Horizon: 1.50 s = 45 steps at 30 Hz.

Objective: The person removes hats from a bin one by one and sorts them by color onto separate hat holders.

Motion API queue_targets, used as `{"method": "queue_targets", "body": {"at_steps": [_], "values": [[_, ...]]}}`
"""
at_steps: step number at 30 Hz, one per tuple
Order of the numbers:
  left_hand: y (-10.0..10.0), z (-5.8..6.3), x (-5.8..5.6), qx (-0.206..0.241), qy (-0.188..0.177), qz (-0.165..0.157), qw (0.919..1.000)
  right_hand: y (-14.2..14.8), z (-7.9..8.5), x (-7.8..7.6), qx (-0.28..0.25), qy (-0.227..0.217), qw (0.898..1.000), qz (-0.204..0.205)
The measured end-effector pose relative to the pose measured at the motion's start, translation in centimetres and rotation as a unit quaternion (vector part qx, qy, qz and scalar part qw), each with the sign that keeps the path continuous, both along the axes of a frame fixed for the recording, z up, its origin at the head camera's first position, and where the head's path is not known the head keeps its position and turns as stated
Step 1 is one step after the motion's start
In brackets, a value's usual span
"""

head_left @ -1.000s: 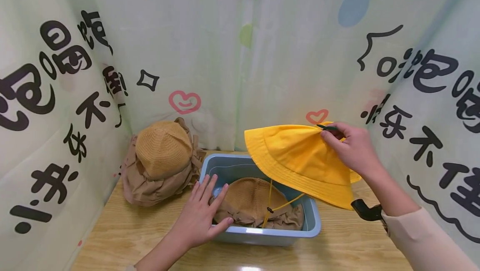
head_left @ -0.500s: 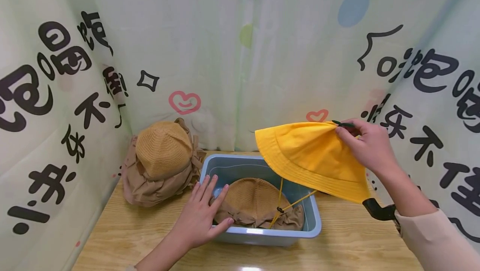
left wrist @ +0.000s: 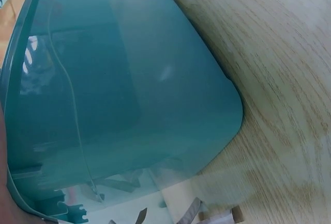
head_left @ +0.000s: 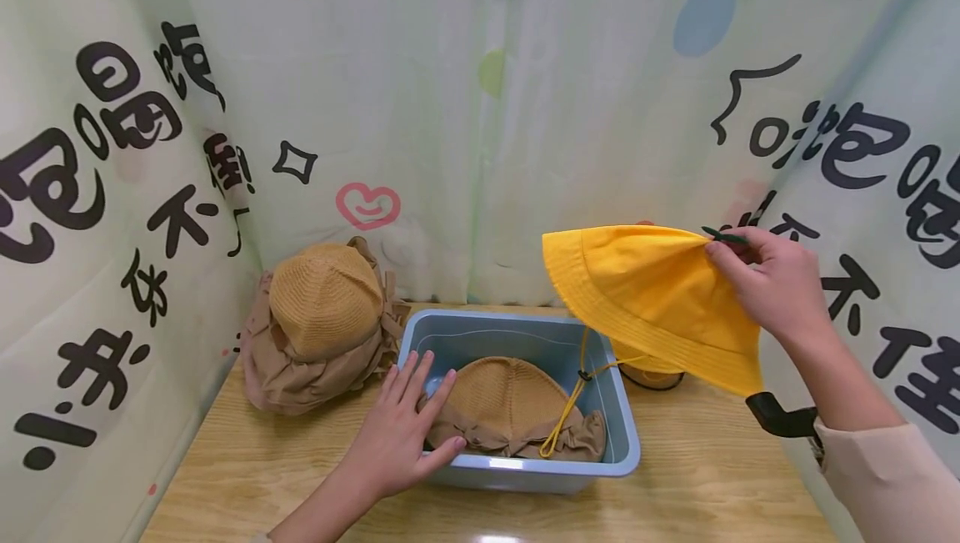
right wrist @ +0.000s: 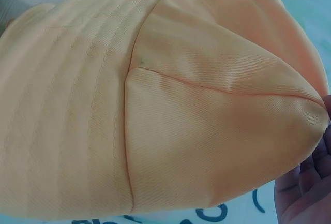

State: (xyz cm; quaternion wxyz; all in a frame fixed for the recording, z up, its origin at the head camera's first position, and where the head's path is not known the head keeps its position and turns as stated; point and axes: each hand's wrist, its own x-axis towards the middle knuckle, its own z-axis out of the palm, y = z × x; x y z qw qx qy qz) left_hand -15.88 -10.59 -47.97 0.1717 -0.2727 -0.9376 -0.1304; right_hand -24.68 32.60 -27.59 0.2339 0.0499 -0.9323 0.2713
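My right hand pinches the top of a yellow bucket hat by its crown, where a dark green tip pokes out. The hat hangs brim down over the right side of a blue plastic bin, its yellow chin cord dangling into the bin. Its stitched brim and crown fill the right wrist view, fingers at the crown's peak. My left hand rests with spread fingers on the bin's left front rim. Inside the bin lies a tan woven hat with brown fabric trim.
Left of the bin, another tan woven hat sits on a wooden table with brown gathered fabric around it. An orange-yellow item with a dark cord lies right of the bin, mostly hidden. Printed curtains surround the table.
My right hand has carried the yellow hat to the right, and its cord has shifted toward the bin's right wall. An orange-yellow item now shows beneath it. My left hand stays on the rim.
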Motion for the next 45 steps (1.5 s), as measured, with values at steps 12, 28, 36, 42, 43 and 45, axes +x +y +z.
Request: {"method": "queue_targets", "body": {"at_steps": [12, 28, 36, 42, 43, 45], "values": [[-0.1, 0.1, 0.2, -0.002, -0.004, 0.003, 1.0, 1.7, 0.1, 0.2, -0.011, -0.02, 0.999, -0.033], [0.0, 0.1, 0.1, -0.009, 0.007, 0.002, 0.9999, 3.7, 1.3, -0.3, -0.04, -0.002, 0.996, -0.081], [0.0, 0.1, 0.2, -0.014, 0.0, 0.003, 0.9999, 4.3, 1.7, -0.8, -0.035, 0.004, 0.994, -0.107], [0.0, 0.1, 0.1, -0.013, 0.008, 0.003, 0.9999, 4.8, 1.7, -1.3, -0.027, -0.023, 0.991, -0.132], [0.0, 0.1, 0.1, -0.013, 0.008, 0.003, 0.9999, 4.9, 1.7, -1.3, -0.025, -0.026, 0.99, -0.135], [-0.1, 0.1, 0.2, -0.013, 0.005, 0.004, 0.9999, 5.1, 1.7, -1.4, -0.023, -0.032, 0.989, -0.141]]}}
